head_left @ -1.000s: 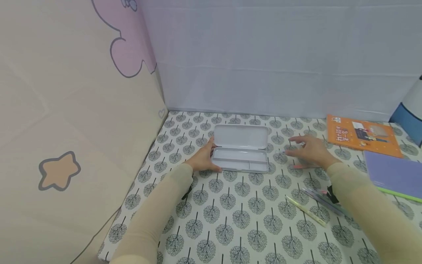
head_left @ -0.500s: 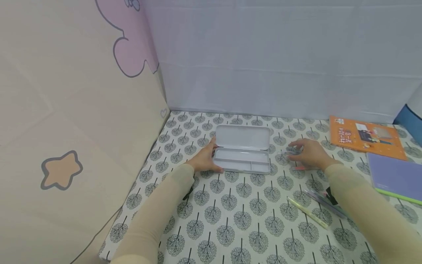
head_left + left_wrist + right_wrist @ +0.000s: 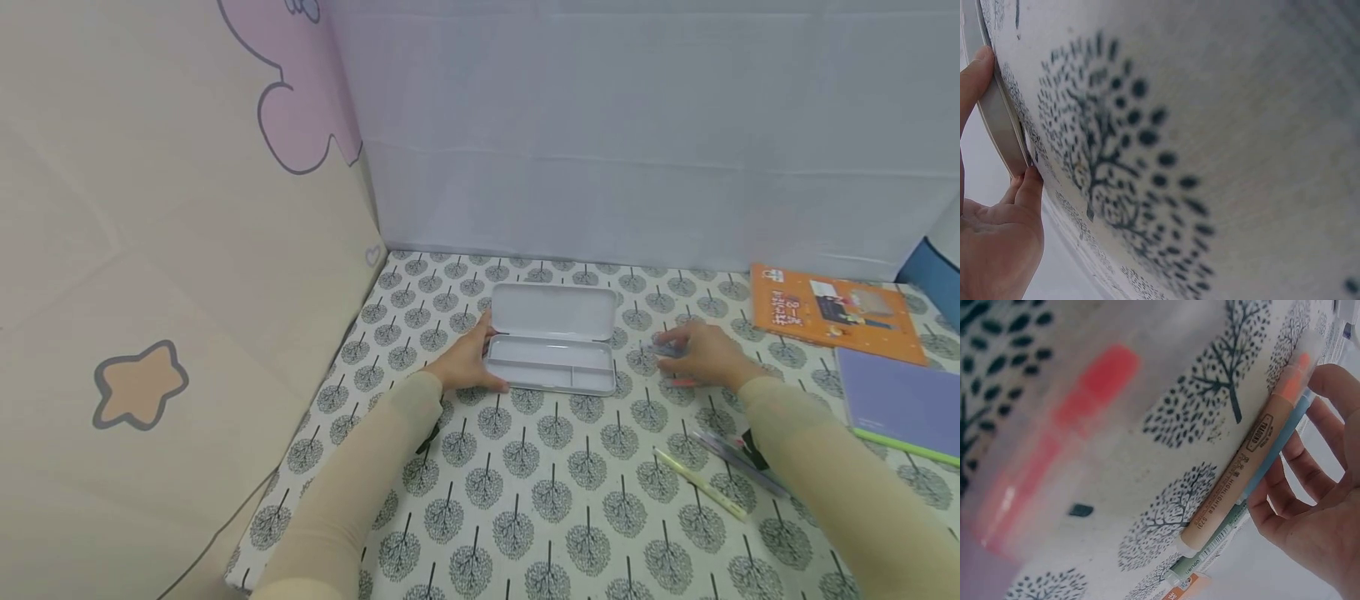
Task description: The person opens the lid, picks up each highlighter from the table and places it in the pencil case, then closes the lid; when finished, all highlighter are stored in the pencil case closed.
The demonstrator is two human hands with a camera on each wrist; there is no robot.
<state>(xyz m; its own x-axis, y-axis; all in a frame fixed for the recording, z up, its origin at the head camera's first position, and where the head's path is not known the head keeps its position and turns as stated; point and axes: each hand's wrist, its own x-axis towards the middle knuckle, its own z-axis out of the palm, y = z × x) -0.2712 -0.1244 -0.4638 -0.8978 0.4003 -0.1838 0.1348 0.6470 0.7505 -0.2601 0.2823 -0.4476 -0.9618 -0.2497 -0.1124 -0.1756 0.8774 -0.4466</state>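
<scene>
A white pencil case [image 3: 551, 376] lies with its lid [image 3: 553, 312] folded back. My left hand [image 3: 468, 358] holds the left end of its tray, thumb at the front and fingers behind. In the left wrist view, fingertips press against the side of the pencil case [image 3: 1002, 119]. To the right of the case, my right hand [image 3: 705, 354] pinches a blue highlighter [image 3: 1279, 447] close over the tablecloth. Right beside it, an orange highlighter [image 3: 1232, 481] lies nearest the camera in the right wrist view. A green pen [image 3: 1210, 547] shows behind them.
A yellow highlighter [image 3: 701, 485] and purplish pens [image 3: 738, 462] lie nearer, beside the right forearm. In the right wrist view a blurred red-pink pen [image 3: 1054, 456] is close. An orange book [image 3: 836, 312] and a purple notebook [image 3: 903, 400] lie at the right. A fabric wall [image 3: 645, 133] stands behind.
My right thumb and fingers have come together on the highlighter, and the hand has lowered slightly. The left hand keeps its hold on the pencil case. The head view has shifted a little.
</scene>
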